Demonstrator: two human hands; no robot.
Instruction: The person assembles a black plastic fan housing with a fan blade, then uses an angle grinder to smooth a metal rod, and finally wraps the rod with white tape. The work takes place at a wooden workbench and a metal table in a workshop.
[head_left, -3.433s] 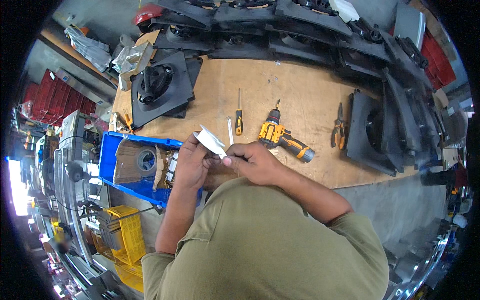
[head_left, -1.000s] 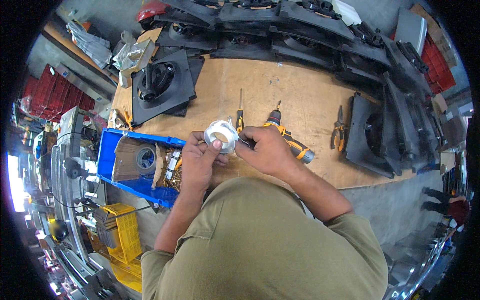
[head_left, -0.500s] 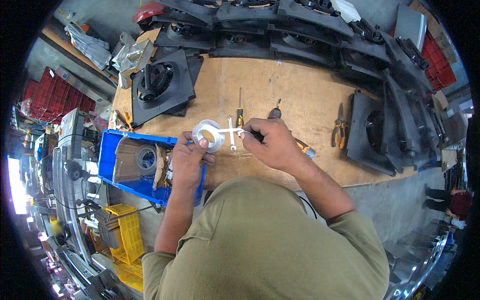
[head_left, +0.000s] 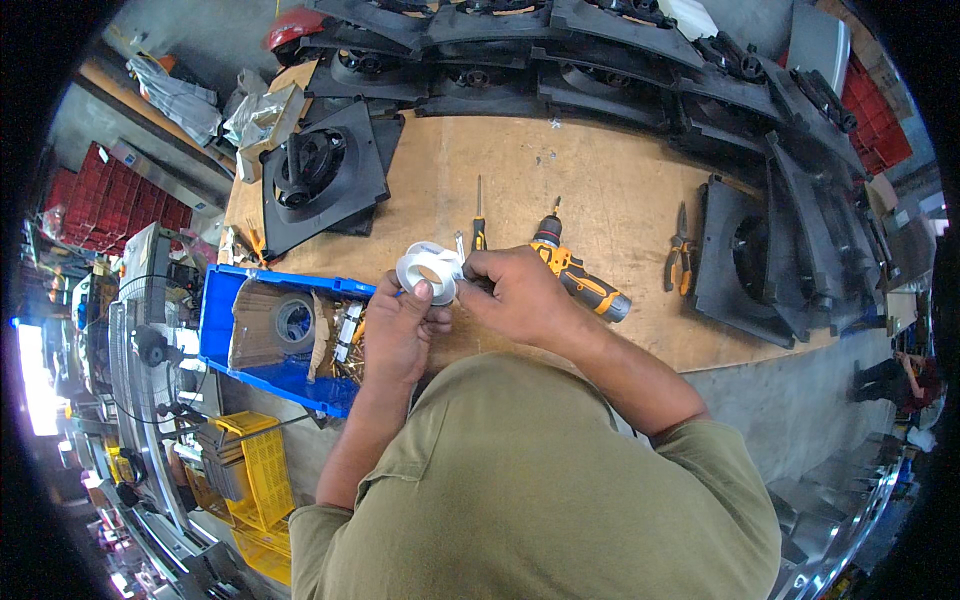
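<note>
Item: round white plastic spool with a hollow centre [head_left: 428,272], held above the wooden bench [head_left: 600,210], just beside the blue plastic bin [head_left: 225,320].
Left hand [head_left: 398,330]: fingers pinching the spool's lower rim, thumb on its face.
Right hand [head_left: 515,295]: fingers curled together at the spool's right edge (what they pinch is hidden).
Change: half a second ago a white strip stood drawn out between the hands; now they are closed up.
Nearby: yellow-and-black cordless drill [head_left: 580,282], untouched.

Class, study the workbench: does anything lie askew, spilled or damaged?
Nothing looks spilled or broken. The cordless drill, screwdriver and pliers lie loose on the wooden bench; both hands hold a white tape roll.
</note>
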